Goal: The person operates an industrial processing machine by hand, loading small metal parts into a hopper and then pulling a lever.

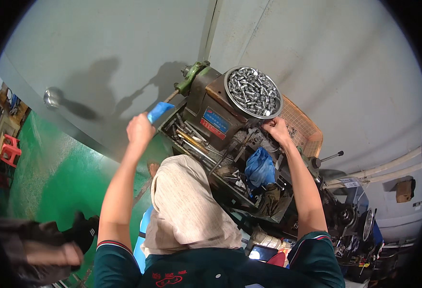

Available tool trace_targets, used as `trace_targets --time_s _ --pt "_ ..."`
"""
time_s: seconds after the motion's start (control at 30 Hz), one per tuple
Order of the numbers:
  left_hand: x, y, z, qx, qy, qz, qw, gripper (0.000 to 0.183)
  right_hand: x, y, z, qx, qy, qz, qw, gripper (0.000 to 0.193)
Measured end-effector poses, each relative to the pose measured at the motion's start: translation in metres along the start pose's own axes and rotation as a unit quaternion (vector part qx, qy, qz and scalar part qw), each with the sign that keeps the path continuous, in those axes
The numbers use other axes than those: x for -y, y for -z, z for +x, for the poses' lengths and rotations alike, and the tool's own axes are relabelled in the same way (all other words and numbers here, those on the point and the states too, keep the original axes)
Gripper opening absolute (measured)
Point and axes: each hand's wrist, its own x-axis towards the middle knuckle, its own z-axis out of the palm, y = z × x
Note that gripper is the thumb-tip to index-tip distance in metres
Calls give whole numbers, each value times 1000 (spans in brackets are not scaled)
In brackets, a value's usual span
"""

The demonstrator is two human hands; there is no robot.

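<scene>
My left hand (140, 129) is closed around the end of a lever (171, 96), whose grip has a blue wrapping (159, 111). The lever runs up to a green bracket (188, 82) on the left end of a small bench machine (205, 103). My right hand (277, 129) reaches to the machine's working area, just below a round metal bowl (227, 85) heaped with small shiny metal parts (253, 91). Its fingers are pressed together, and whatever they pinch is too small and hidden to tell.
A tray (175, 135) of rods and tools lies along the machine's front. Blue cloth (260, 168) hangs right of it. An orange plastic basket (311, 129) stands behind my right forearm. Pale cloth (187, 201) covers my lap. Another person's arm (48, 253) shows at lower left.
</scene>
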Motion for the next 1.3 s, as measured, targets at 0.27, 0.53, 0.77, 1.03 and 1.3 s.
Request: trace_targets --time_s 0.27,0.53,0.77,1.03,1.3 --pt "-10 -2 -11 4 2 -32 999 18 -6 -5 9 1 79 9 997 23" --pt "-9 -2 -10 4 12 -40 999 18 -4 36 5 -41 -22 -155 987 16" --pt "-8 2 -10 11 25 -27 999 19 94 36 -20 -334 184 -213 900 21" --pt "-13 -1 -10 7 7 -39 999 19 108 31 -8 -146 112 -204 961 20" --pt "-7 -1 -11 -3 6 -40 999 17 119 31 -17 -131 75 -176 973 16"
